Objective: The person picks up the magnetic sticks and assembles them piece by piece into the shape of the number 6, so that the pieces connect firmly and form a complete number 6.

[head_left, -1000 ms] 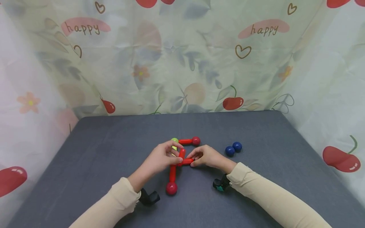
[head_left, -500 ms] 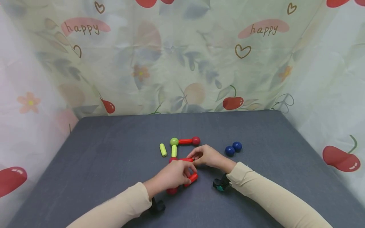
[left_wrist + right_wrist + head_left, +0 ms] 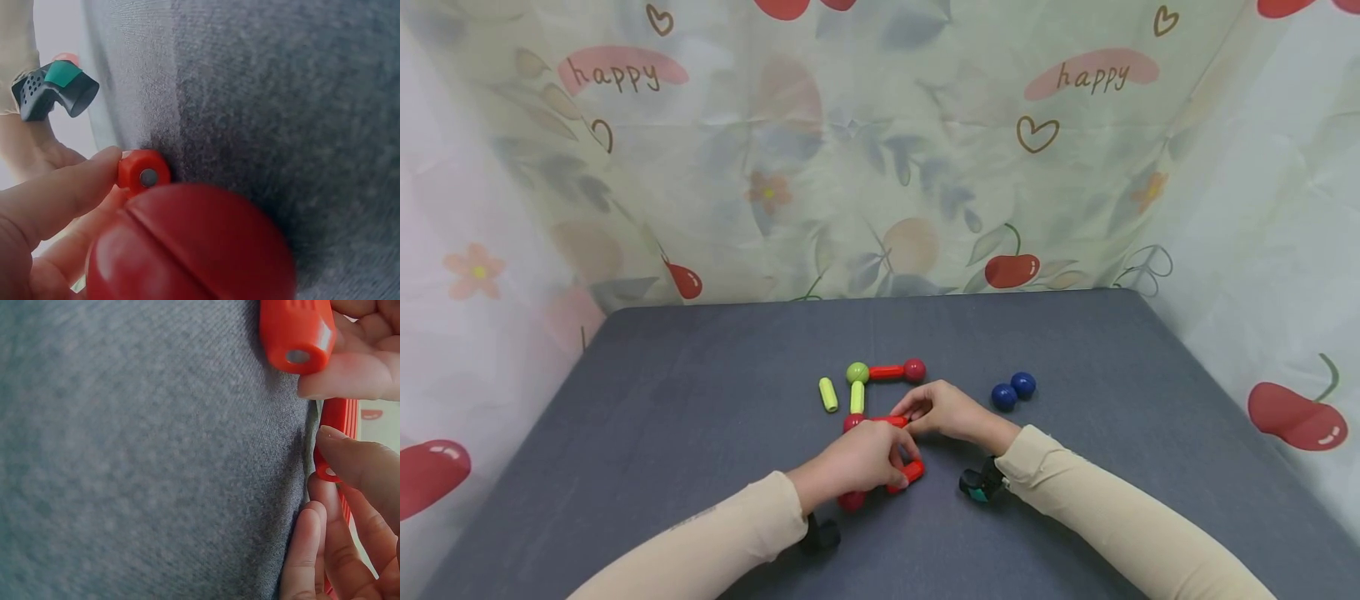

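Observation:
My left hand (image 3: 865, 457) pinches a short red magnetic rod (image 3: 912, 472) low over the table; in the left wrist view its metal-tipped end (image 3: 147, 178) shows near the fingertips. My right hand (image 3: 951, 408) pinches the free end of another red rod (image 3: 337, 425), which points toward a red ball (image 3: 853, 422); their contact is hidden. From that ball a yellow-green rod (image 3: 857, 398) runs up to a yellow-green ball (image 3: 857, 372), joined by a red rod (image 3: 887, 372) to a second red ball (image 3: 914, 370). Another red ball (image 3: 852, 501) lies partly hidden below my left hand.
A loose yellow-green rod (image 3: 828, 395) lies left of the joined pieces. Two dark blue balls (image 3: 1013, 391) sit beyond my right hand. The grey cloth-covered table (image 3: 715, 375) ends at a printed curtain (image 3: 850, 208).
My left hand has come nearer and slightly right with its red rod, lowering it from a raised tilt and uncovering the yellow-green pieces. My right hand has stayed in place.

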Demonstrator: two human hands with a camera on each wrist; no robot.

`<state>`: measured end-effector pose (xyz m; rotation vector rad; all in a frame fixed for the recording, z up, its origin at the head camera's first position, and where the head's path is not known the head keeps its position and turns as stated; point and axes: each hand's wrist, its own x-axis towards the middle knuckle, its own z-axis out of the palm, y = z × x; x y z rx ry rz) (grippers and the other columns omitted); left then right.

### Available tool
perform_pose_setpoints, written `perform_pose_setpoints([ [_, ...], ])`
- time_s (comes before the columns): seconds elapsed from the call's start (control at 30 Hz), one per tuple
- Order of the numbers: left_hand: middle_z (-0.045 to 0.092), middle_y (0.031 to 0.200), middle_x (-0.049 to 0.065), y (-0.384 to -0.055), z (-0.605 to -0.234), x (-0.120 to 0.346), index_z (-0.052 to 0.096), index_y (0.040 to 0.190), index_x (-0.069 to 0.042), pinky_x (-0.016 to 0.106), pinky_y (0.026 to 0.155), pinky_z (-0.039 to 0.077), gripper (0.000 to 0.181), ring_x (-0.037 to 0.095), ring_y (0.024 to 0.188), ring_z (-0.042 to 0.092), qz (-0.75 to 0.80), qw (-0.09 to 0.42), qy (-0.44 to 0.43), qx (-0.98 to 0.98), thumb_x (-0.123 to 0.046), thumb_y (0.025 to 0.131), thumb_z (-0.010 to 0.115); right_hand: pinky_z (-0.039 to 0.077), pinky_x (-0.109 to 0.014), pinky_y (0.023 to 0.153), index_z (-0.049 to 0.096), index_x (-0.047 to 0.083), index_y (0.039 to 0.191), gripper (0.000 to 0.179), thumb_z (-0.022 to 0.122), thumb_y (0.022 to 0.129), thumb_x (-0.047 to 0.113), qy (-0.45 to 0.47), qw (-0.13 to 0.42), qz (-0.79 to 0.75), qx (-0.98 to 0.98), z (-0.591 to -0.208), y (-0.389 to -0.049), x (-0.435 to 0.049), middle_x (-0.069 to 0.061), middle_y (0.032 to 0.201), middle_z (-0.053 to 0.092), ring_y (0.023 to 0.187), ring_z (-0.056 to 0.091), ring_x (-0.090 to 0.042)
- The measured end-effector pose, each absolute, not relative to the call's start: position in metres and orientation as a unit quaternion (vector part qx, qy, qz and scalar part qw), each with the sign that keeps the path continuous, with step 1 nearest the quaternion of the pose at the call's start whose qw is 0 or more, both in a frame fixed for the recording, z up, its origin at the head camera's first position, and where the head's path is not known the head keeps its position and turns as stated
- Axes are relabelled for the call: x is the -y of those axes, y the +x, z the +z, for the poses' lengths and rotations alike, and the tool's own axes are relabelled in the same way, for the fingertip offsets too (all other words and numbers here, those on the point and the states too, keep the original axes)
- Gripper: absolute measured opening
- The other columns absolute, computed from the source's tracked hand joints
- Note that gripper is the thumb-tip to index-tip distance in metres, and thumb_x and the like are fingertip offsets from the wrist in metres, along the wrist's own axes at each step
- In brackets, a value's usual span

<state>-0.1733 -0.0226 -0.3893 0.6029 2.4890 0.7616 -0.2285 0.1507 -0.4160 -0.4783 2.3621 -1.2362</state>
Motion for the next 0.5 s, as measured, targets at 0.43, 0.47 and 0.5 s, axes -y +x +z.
perform_pose_setpoints([
  [0.43, 0.062, 0.068, -0.005, -0.1747, -0.3898, 0.0222, 0.072, 0.103, -0.017, 0.024, 0.060, 0.047, 0.027, 0.009, 0.060, 0.057, 0.268, 0.236, 0.219, -0.908, -0.013, 0.078, 0.081, 0.048, -0.024, 0.067, 0.073, 0.005, 0.105, 0.022, 0.074, 0.082, 0.004, -0.165, 0.218, -0.446, -0.852, -0.4160, -0.2288, -0.1504, -0.001, 0.088, 0.070, 0.074, 0.056, -0.011],
  [0.47, 0.062, 0.068, -0.005, -0.1748, -0.3897, 0.0223, 0.072, 0.103, -0.017, 0.024, 0.060, 0.047, 0.027, 0.009, 0.060, 0.057, 0.269, 0.236, 0.219, -0.908, -0.013, 0.078, 0.081, 0.048, -0.024, 0.067, 0.073, 0.005, 0.105, 0.022, 0.074, 0.082, 0.004, -0.166, 0.218, -0.447, -0.852, -0.4161, -0.2288, -0.1504, -0.002, 0.088, 0.070, 0.074, 0.056, -0.011],
  [0.5, 0.062, 0.068, -0.005, -0.1749, -0.3898, 0.0223, 0.072, 0.103, -0.017, 0.024, 0.060, 0.047, 0.028, 0.009, 0.060, 0.057, 0.270, 0.237, 0.219, -0.907, -0.013, 0.078, 0.081, 0.048, -0.024, 0.067, 0.073, 0.005, 0.105, 0.022, 0.074, 0.082, 0.004, -0.167, 0.218, -0.446, -0.852, -0.4163, -0.2288, -0.1505, -0.002, 0.088, 0.070, 0.074, 0.056, -0.011],
])
